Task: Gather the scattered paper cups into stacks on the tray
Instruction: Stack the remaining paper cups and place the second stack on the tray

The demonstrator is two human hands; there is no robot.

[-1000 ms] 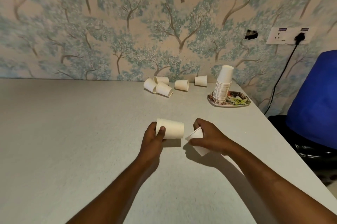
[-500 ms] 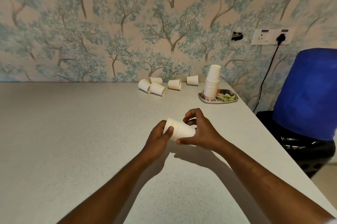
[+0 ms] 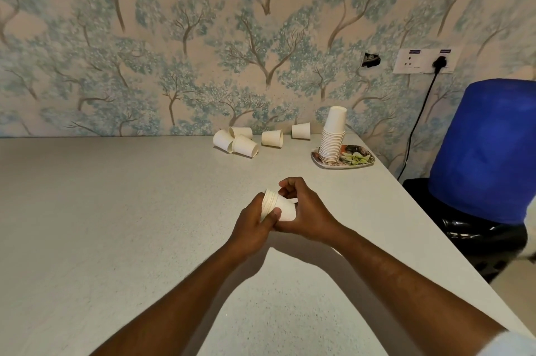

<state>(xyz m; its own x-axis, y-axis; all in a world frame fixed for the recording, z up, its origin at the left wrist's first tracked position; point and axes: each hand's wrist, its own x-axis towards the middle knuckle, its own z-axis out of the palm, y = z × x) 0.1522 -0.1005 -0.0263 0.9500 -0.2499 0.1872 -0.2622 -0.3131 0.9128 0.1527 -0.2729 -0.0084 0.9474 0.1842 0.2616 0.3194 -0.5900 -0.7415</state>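
Between both hands (image 3: 304, 210) (gripping): nested cups (image 3: 280, 207)

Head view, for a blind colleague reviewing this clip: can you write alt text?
Both hands, left and right, hold a short nested stack of paper cups sideways above a grey table. Farther back, five loose cups lie beside a tall stack on a floral tray.

Head-worn view, forward and down

Bright, even indoor light. Soft shadows under arms on table (image 3: 116, 225). Wide-angle bending at edges. Slight blur throughout; no glare.
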